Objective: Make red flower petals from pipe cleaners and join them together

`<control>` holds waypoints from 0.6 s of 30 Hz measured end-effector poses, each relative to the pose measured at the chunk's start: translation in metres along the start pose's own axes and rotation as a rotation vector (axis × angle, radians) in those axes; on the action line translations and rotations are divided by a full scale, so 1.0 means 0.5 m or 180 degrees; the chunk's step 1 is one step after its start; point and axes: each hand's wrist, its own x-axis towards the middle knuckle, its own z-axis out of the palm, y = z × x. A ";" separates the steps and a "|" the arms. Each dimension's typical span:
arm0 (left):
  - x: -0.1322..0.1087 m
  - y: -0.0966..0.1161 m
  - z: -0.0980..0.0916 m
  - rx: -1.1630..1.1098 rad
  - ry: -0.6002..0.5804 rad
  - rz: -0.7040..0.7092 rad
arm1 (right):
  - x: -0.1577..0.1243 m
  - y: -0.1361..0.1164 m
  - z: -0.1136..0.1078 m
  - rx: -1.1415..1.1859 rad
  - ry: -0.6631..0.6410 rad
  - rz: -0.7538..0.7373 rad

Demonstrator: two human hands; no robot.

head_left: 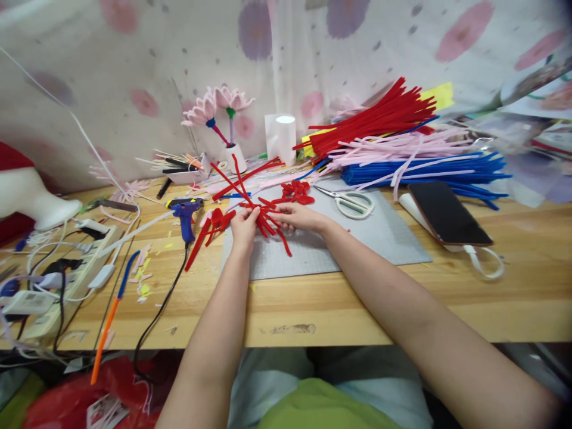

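My left hand (244,225) and my right hand (299,217) meet over a grey cutting mat (348,244) and both pinch a bundle of red pipe cleaners (263,211). The stems cross and stick out upward and to the left. Looped red pipe-cleaner pieces (295,190) lie just behind my right hand. More bent red pieces (213,225) rest to the left of my left hand.
A blue glue gun (186,213) lies left of the mat, scissors (353,202) right of it, and a phone (447,213) farther right. Stacks of red, pink and blue pipe cleaners (402,143) fill the back right. A power strip (67,274) with cables sits at the left edge.
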 end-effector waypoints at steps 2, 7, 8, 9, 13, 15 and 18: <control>-0.002 0.001 0.001 0.0033 -0.0042 -0.0146 | 0.002 -0.003 0.002 -0.0040 0.0372 -0.0079; -0.009 0.008 0.008 -0.0171 -0.0180 -0.0501 | 0.008 -0.007 0.013 0.0081 0.0318 -0.0170; -0.010 0.010 0.010 -0.0275 -0.0174 -0.0587 | 0.009 -0.007 0.017 0.0090 0.0286 -0.0173; -0.011 0.011 0.012 -0.0376 -0.0150 -0.0676 | 0.010 -0.008 0.021 0.0092 0.0260 -0.0180; -0.013 0.013 0.017 -0.0643 -0.0115 -0.1016 | 0.013 -0.014 0.038 0.0064 0.0324 -0.0281; -0.012 0.012 0.019 -0.0699 -0.0100 -0.1065 | 0.013 -0.016 0.039 -0.0014 0.0395 -0.0300; -0.012 0.013 0.021 -0.0684 -0.0093 -0.0774 | 0.009 -0.017 0.026 0.0060 0.0307 -0.0148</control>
